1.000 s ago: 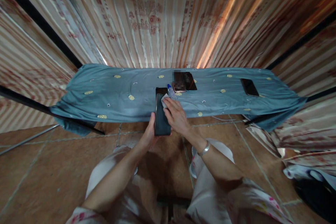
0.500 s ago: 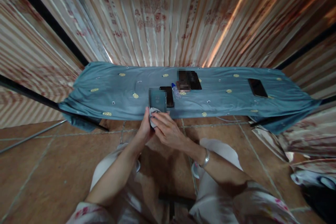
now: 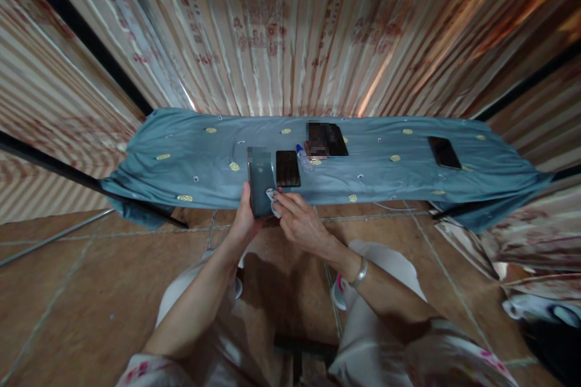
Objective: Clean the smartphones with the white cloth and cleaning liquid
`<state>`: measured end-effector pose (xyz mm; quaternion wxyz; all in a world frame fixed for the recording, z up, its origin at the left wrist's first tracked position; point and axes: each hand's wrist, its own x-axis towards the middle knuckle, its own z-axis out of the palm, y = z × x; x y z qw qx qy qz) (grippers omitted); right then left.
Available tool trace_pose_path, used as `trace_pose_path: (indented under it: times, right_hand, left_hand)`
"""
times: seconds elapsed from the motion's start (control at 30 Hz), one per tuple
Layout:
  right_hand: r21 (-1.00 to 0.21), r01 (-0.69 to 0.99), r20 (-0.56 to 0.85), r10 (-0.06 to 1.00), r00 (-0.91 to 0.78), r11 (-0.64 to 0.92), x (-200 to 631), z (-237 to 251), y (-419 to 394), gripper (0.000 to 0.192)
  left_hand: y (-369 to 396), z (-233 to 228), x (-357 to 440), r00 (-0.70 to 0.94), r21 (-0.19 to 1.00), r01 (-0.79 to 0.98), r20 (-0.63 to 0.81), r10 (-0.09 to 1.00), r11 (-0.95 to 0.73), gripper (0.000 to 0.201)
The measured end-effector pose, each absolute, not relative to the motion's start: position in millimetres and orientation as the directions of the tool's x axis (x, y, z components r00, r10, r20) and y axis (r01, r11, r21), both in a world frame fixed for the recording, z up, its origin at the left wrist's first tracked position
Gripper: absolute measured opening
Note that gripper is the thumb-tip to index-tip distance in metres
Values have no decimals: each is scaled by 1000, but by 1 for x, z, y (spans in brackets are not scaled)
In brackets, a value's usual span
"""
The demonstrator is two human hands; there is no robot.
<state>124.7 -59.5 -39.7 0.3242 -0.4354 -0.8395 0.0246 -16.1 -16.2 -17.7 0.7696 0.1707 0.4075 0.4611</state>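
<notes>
held phone [image 3: 262,184] top blurred, cloth [image 3: 273,196] mostly hidden

One head-worn camera looks forward and steeply down from above the seated person's lap. It faces a cloth-covered table [image 3: 190,160] backed by a curtain [image 3: 290,30], with both forearms reaching into the near centre. The wide lens bends the edges; floor fills the lower frame.
</notes>
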Motion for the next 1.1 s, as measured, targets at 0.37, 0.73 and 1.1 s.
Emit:
trace_pose_path:
  times: [0.37, 0.73, 1.1]
  right_hand:
    - [-315, 837, 560, 800, -217, 448, 149, -43, -29, 41]
    - [-524, 732, 573, 816, -76, 435, 151, -34, -15, 41]
    - [-574, 621, 569, 805, -166, 534, 125, -30, -26, 41]
  left_hand:
    - [-35, -22, 6, 380, 605, -493, -496, 781, 625, 49]
    - [-44, -32, 11, 431, 619, -406, -518, 738, 672, 51]
    - [-36, -38, 7, 321, 591, -559, -492, 809, 581, 46]
